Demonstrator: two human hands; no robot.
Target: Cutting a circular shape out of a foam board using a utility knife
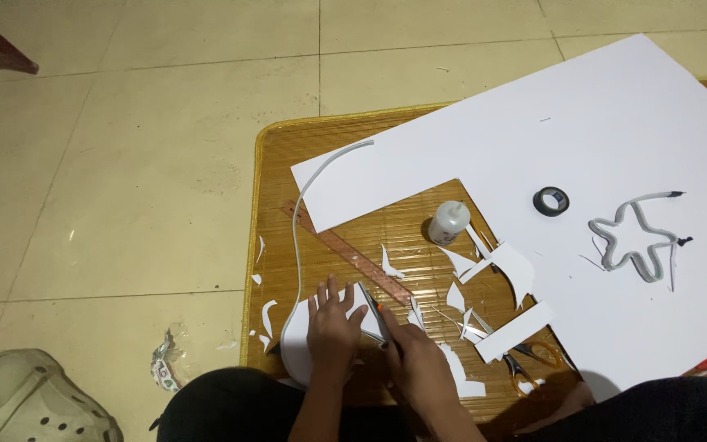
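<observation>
Left hand: your left hand [333, 327] lies flat, fingers spread apart, pressing down on the round white cutout [296, 344] at the near edge of the bamboo mat [276, 164].
Right hand: your right hand [419, 364] is clamped around a craft knife [372, 315], just right of the left hand and touching the same cutout.
Knife axis: the blade runs up and to the left from your right fist, its tip beside your left fingertips.
Nearer hand: the left sits on the cutout; the right meets it only at its right edge.
White strip: a thin strip [300, 221] rises from the cutout's left rim and curves away to the right.
Ruler: a brown ruler [345, 254] lies diagonally just beyond both hands.
Farther: glue bottle [449, 221], then the large white sheet [615, 123] with a tape roll [551, 200].
</observation>
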